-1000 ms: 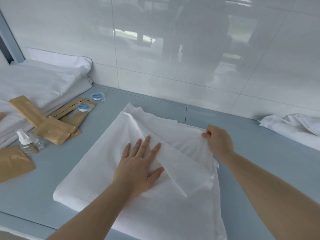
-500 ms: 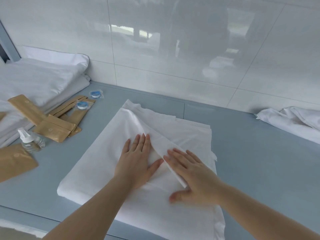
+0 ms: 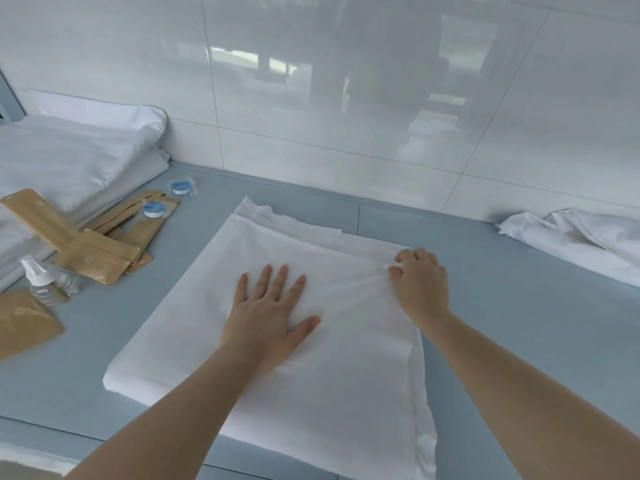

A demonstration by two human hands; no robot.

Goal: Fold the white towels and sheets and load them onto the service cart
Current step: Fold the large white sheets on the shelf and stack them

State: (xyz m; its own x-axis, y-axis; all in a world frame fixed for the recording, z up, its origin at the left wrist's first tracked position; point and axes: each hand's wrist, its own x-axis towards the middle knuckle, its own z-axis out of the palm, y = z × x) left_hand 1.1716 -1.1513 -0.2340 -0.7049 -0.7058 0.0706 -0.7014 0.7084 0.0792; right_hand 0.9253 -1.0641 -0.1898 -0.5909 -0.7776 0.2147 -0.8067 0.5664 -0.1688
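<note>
A folded white sheet (image 3: 214, 320) lies flat on the blue-grey counter (image 3: 502, 327) in front of me. My left hand (image 3: 266, 317) presses flat on its middle with fingers spread. My right hand (image 3: 420, 282) is at the sheet's far right corner, fingers curled and pinching the fabric edge there. A crumpled white sheet (image 3: 581, 244) lies at the right by the wall. A stack of folded white linen (image 3: 69, 161) sits at the far left.
Brown paper packets (image 3: 97, 254), two small blue-lidded packets (image 3: 152, 209) and a small spray bottle (image 3: 45, 282) lie left of the sheet. A glossy white tiled wall (image 3: 346, 98) backs the counter. The counter's front edge runs along the bottom.
The diagonal flap that lay over the sheet is now spread flat. My right hand moved from the sheet's middle out to the far right corner and pinched it. The left hand stayed pressing.
</note>
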